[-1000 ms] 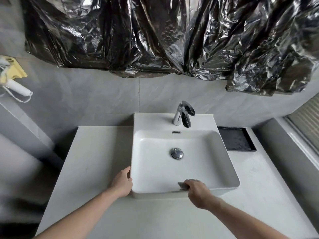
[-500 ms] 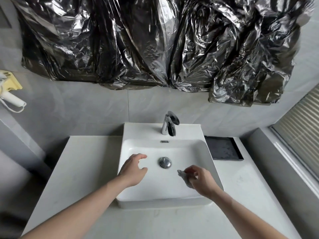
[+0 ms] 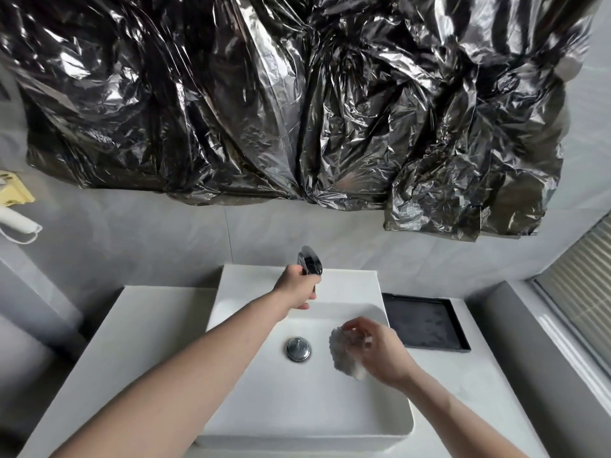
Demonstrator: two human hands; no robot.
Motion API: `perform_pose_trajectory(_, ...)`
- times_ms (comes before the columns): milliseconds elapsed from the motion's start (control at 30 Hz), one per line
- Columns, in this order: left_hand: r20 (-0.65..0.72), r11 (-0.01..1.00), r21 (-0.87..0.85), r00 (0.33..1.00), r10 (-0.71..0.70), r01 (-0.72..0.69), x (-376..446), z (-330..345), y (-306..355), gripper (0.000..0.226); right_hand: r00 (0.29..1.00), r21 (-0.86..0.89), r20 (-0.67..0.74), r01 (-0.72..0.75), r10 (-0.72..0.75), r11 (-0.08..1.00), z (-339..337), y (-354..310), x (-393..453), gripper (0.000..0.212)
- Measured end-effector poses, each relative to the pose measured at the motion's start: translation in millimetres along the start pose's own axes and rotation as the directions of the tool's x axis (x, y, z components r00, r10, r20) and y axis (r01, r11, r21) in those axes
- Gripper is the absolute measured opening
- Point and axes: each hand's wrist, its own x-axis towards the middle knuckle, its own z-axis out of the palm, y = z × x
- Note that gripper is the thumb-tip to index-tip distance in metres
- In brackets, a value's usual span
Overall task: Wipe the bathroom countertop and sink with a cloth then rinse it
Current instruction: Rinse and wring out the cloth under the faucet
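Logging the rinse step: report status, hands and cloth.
Left hand grips faucet. Right hand holds crumpled cloth over sink. No water visible. Nothing in the way.

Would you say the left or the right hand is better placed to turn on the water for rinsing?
Left. The left hand already grips the faucet, while the right hand holds the cloth over the sink basin, ready for rinsing.

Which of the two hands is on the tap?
The left hand, reaching to the faucet behind the sink. The right hand holds the cloth over the basin.
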Motion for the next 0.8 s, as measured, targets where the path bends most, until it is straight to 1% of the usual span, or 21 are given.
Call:
perform_pose_trajectory(67,-0.011,0.996,-0.063,0.998,-0.063,0.063,12.6,9.0,0.5,0.017,0.998,-0.029,0.056,0.037,-0.035,0.999,-4.3,3.3,8.3,0.027)
perform_pose_trajectory(133,-0.057,0.990,-0.109,0.994,-0.098,0.091,25.5,15.6,-2.5,0.024,0.995,-0.031,0.074,0.065,-0.063,0.997,-7.7,4.9,15.0,0.023)
perform_pose_trajectory(200,-0.097,0.981,-0.159,0.987,-0.132,0.115,34.2,20.8,-5.8,0.023,0.991,-0.022,0.089,0.103,-0.101,0.994,-10.4,6.4,21.2,0.021)
perform_pose_trajectory(333,-0.113,0.934,-0.302,0.965,-0.236,0.193,46.4,25.2,-7.3,0.013,0.984,-0.016,0.103,0.149,-0.146,0.989,-17.0,6.9,31.3,0.021)
perform_pose_trajectory(433,-0.169,0.924,-0.323,0.948,-0.269,0.205,56.6,26.9,-7.7,0.013,0.983,0.023,0.078,0.166,-0.167,0.986,-22.2,5.7,37.1,0.026)
perform_pose_trajectory(533,-0.209,0.911,-0.357,0.933,-0.293,0.206,63.8,30.1,-12.0,0.013,0.980,0.058,0.035,0.193,-0.195,0.979,-24.5,6.9,42.4,0.031)
perform_pose_trajectory(600,-0.232,0.904,-0.382,0.926,-0.297,0.194,66.9,31.3,-11.8,0.012,0.979,0.084,0.015,0.203,-0.205,0.976,-24.4,7.4,45.8,0.030)
perform_pose_trajectory(733,-0.251,0.888,-0.446,0.936,-0.246,0.114,65.3,24.7,3.6,0.009,0.976,0.137,0.031,0.208,-0.214,0.968,-21.3,4.7,53.3,0.031)
perform_pose_trajectory(800,-0.222,0.905,-0.414,0.954,-0.200,0.094,56.2,21.0,6.7,0.010,0.975,0.164,0.049,0.205,-0.215,0.965,-19.1,1.9,55.8,0.027)
